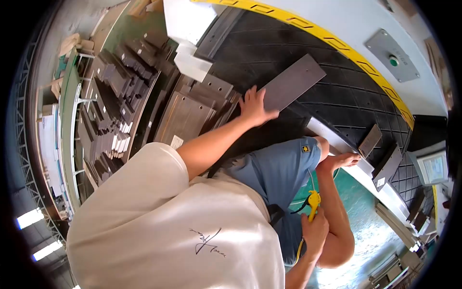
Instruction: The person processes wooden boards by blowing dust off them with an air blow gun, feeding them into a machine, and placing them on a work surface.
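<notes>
My left hand [255, 107] is open, its fingers spread at the near end of a long grey metal plate [296, 83]. The thumb overlaps the plate's edge; whether the palm presses on it I cannot tell. That plate lies slanted on a black grooved machine bed [337, 108]. Lower down, my right hand [315, 232] is closed around the handle of a yellow air blow gun [314, 200] with a black nozzle and a yellow hose. The gun is beside my bent leg, over the green floor.
Stacked metal plates [185, 118] with holes lie left of my left hand. Farther left, a rack [108, 96] carries many dark blocks. A yellow-edged white machine cover [356, 53] curves above the bed. Smaller plates [370, 140] lie near a light rail [346, 149], where my foot rests.
</notes>
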{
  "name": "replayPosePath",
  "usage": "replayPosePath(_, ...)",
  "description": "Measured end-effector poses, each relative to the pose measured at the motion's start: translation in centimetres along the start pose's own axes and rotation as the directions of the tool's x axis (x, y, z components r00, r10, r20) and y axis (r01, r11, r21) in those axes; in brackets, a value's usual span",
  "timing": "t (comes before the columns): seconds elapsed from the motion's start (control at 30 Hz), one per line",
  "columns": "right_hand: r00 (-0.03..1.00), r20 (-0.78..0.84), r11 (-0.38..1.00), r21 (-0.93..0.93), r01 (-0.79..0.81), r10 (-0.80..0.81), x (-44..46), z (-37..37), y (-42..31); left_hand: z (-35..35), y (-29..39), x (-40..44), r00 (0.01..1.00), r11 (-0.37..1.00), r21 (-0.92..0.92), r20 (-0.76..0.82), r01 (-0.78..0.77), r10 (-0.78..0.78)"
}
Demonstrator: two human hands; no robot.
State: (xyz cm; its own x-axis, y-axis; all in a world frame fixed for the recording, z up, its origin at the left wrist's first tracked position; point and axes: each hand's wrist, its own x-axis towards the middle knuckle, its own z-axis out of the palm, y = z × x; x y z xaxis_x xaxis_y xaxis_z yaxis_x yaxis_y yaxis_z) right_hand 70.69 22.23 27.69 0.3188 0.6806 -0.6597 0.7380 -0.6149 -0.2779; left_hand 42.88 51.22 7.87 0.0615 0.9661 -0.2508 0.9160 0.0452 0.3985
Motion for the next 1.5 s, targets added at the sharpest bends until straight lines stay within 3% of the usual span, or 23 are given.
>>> replayPosePath(0.07,0.998,-0.061,0.991,0.136,0.004,0.004,-1.0,1.2,1.1,1.7,-0.5,-2.2,0.995,0.983,0.169,0.082,-0.069,0.056)
replayPosePath(0.13,0.990,-0.137,0.964,0.260,0.053,-0.018,-1.7,1.8,1.5,3.1,-1.6,-2.7,0.988,0.983,0.097,0.030,-0.155,0.152)
replayPosePath(0.17,0.997,-0.068,0.938,0.346,-0.013,0.039,-2.0,1.5,1.3,3.7,-2.3,-2.9,0.982,0.979,0.064,0.008,-0.191,0.191)
replayPosePath(0.2,0.997,-0.076,0.751,0.658,0.042,0.010,-2.5,2.1,1.3,3.1,-2.0,-3.3,0.982,0.979,0.085,0.021,-0.187,0.186)
replayPosePath(0.27,0.991,-0.130,0.117,0.984,0.134,-0.044,-3.0,3.5,1.1,1.9,-1.1,-3.5,0.985,0.977,0.124,0.031,-0.172,0.169)
replayPosePath(0.37,0.966,0.017,-0.293,0.951,-0.095,-0.258,-2.3,2.7,0.2,2.7,-2.3,-3.0,0.939,0.786,-0.531,-0.060,-0.317,0.339)
replayPosePath(0.4,0.946,0.055,-0.364,0.914,-0.177,-0.321,-2.3,2.8,0.4,2.0,-2.3,-3.2,0.952,0.598,-0.799,0.130,-0.064,0.276)
replayPosePath(0.43,0.916,0.145,-0.287,0.921,-0.263,-0.373,-2.3,2.0,-0.5,0.8,-2.1,-3.3,0.906,0.331,-0.915,0.326,0.230,0.272)
replayPosePath(0.47,0.880,0.251,-0.137,0.934,-0.329,-0.402,-2.2,1.0,-1.6,-0.1,-1.8,-3.3,0.807,0.031,-0.860,0.489,0.509,0.330)
replayPosePath(0.5,0.872,0.310,0.019,0.945,-0.328,-0.378,-2.0,1.0,-2.1,-0.8,-1.5,-3.3,0.819,0.202,-0.952,0.303,0.232,0.487)
replayPosePath(0.53,0.864,0.368,0.179,0.929,-0.325,-0.343,-1.8,1.0,-2.6,-2.8,-0.9,-3.1,0.679,-0.272,-0.648,0.531,0.711,0.508)
replayPosePath(0.6,0.910,0.325,0.321,0.917,-0.236,-0.259,-0.8,1.2,-3.5,-1.3,-1.6,-2.7,0.739,-0.209,-0.722,0.571,0.659,0.357)
replayPosePath(0.7,0.956,0.222,0.458,0.882,-0.114,-0.190,0.7,1.8,-4.9,3.1,-3.4,-3.2,0.769,-0.280,-0.746,0.638,0.605,-0.036)
replayPosePath(0.83,0.985,-0.021,0.600,0.791,0.119,-0.168,3.8,1.9,-9.7,4.5,-3.6,-5.1,0.746,-0.372,-0.735,0.650,0.567,-0.148)
replayPosePath(1.0,0.937,-0.288,0.664,0.663,0.345,-0.199,13.6,0.7,-16.5,1.6,-3.0,-7.1,0.635,-0.160,-0.695,0.710,0.701,-0.304)
replayPosePath(1.03,0.957,-0.243,0.692,0.665,0.282,-0.157,15.5,-0.1,-18.1,1.2,-3.0,-7.5,0.611,-0.121,-0.677,0.716,0.726,-0.338)
replayPosePath(1.07,0.974,-0.198,0.718,0.661,0.218,-0.113,17.2,-0.9,-19.2,1.4,-2.9,-8.0,0.695,0.059,-0.734,0.610,0.677,-0.381)
replayPosePath(1.17,0.899,-0.420,0.699,0.605,0.381,-0.126,24.9,2.7,-18.2,2.3,-2.7,-9.4,0.899,0.567,-0.708,0.243,0.421,-0.364)
replayPosePath(1.23,0.947,-0.254,0.756,0.577,0.310,-0.195,21.2,-0.3,-18.1,2.6,-2.5,-9.7,0.991,0.908,-0.419,-0.130,-0.021,-0.037)
replayPosePath(1.27,0.962,-0.162,0.787,0.554,0.272,-0.218,19.1,-0.9,-17.3,2.8,-2.3,-10.0,0.952,0.955,-0.189,-0.246,-0.230,0.180)
replayPosePath(1.33,0.944,-0.014,0.871,0.381,0.311,-0.330,16.0,-0.5,-13.5,2.7,-1.7,-9.4,0.977,0.962,-0.178,-0.092,-0.206,0.193)
replayPosePath(1.4,0.920,0.284,0.900,0.414,0.135,-0.269,10.3,-2.8,-12.2,3.5,-2.0,-8.5,0.962,0.957,-0.102,-0.072,-0.271,0.265)
replayPosePath(1.5,0.873,0.437,0.866,0.499,-0.036,-0.216,6.3,-1.4,-8.4,3.8,-2.4,-7.5,0.957,0.957,0.009,0.001,-0.290,0.290)
